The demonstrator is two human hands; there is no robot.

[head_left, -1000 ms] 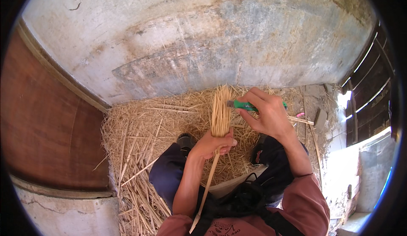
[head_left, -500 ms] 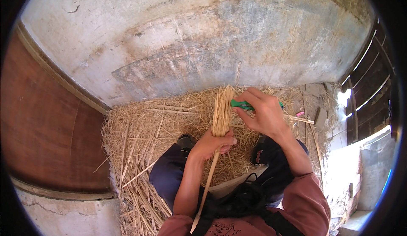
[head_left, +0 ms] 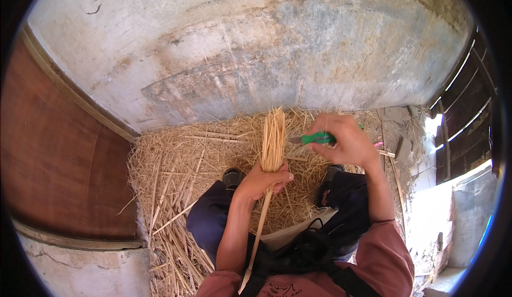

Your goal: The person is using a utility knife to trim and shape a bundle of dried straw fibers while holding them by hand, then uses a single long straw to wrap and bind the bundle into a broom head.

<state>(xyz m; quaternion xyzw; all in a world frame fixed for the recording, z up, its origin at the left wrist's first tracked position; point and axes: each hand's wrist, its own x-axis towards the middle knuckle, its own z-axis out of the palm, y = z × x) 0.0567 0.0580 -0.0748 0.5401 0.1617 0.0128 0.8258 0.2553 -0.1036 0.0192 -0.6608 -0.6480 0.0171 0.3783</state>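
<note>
A pale bamboo stick (head_left: 259,225) slants up from near my lap, and its upper end is split into a thick brush of thin strips (head_left: 273,139). Just beneath that frayed head, my left hand (head_left: 261,182) is wrapped round the stick. To the right, my right hand (head_left: 346,141) grips a green-handled knife (head_left: 318,138), fingers closed on the handle. The short blade points left toward the strips, with a gap between them. Part of the handle is hidden behind my fingers.
Shavings and straw-like strips (head_left: 176,190) cover the floor around my feet. A stained wall (head_left: 256,57) rises ahead. A brown panel (head_left: 64,153) stands at left, dark slats (head_left: 466,115) at right. A small block (head_left: 403,150) lies on the right.
My right hand and the knife have moved right, away from the strips, and the blade now shows. The split head has tipped slightly left in my left hand.
</note>
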